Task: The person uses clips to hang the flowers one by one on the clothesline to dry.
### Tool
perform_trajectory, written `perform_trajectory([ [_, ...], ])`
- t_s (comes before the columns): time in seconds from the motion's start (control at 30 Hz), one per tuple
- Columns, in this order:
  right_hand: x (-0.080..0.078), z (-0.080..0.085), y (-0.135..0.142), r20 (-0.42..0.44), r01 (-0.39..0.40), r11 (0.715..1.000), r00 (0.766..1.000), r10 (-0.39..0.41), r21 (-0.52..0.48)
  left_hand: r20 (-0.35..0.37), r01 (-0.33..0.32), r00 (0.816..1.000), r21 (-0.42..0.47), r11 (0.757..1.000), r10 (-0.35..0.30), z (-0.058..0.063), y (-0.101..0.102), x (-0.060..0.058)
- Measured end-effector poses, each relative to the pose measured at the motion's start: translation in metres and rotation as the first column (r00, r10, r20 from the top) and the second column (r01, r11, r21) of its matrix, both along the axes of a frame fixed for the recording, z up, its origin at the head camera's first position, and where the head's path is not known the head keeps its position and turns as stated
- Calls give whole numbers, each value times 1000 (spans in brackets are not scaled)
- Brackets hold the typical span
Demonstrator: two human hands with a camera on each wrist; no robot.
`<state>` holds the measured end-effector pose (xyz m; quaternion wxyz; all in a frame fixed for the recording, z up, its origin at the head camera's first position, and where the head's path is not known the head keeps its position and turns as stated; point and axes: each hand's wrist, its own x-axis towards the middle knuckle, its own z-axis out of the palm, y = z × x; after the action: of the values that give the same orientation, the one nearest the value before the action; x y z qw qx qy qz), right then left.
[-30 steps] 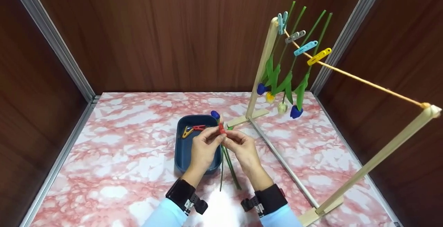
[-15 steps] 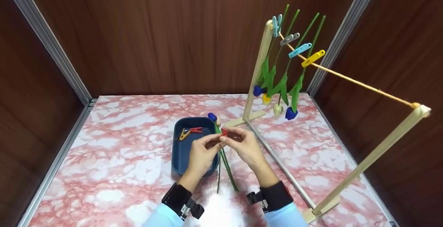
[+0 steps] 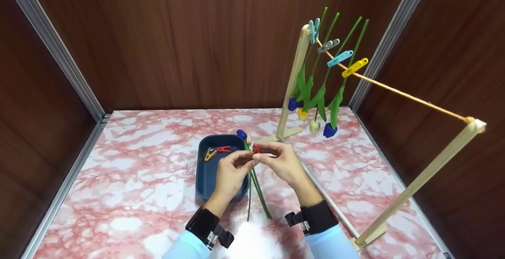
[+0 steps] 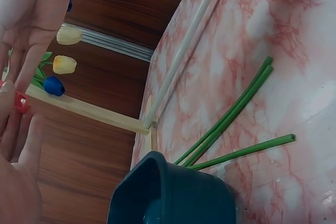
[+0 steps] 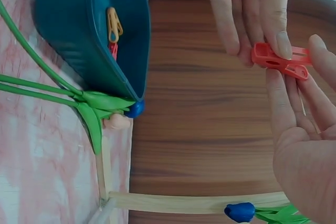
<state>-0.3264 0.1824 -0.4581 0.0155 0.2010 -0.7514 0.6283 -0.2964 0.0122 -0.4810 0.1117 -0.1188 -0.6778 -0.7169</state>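
Note:
Both hands meet over the right rim of a dark blue tub, fingertips around a small red clothespin (image 5: 278, 61). My left hand (image 3: 230, 172) pinches its one end, thumb on top. My right hand (image 3: 286, 164) holds the other end, with fingers beneath and thumb at the handles. Below them, tulips with a blue head (image 3: 242, 134) and a pale pink head (image 5: 116, 121) lie beside the tub, green stems (image 4: 231, 111) toward the front. Inside the tub (image 3: 203, 184) are a yellow clothespin (image 3: 210, 154) and another red clothespin (image 3: 223, 149).
A wooden rack with a left post (image 3: 292, 85) and a right post (image 3: 426, 180) carries a cord (image 3: 410, 97). Several tulips hang head down from it, held by clothespins, the nearest a yellow clothespin (image 3: 355, 68). Wooden walls (image 3: 197, 45) enclose the marbled table (image 3: 130, 196).
The head view has shifted slightly. Both hands have brought the red clothespin lower, away from the tulip heads, and the right hand has turned a little around it.

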Motion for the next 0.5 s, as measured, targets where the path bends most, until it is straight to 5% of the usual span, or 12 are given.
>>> perform_trajectory([
  [0.37, -7, 3, 0, -61, 58, 998, 997, -56, 27, -29, 13, 1000, 29, 999, -12, 4, 2, -4],
  [0.5, 1, 21, -4, -115, 82, 995, 990, -76, 49, -47, 18, 999, 26, 999, -17, 3, 4, -7],
])
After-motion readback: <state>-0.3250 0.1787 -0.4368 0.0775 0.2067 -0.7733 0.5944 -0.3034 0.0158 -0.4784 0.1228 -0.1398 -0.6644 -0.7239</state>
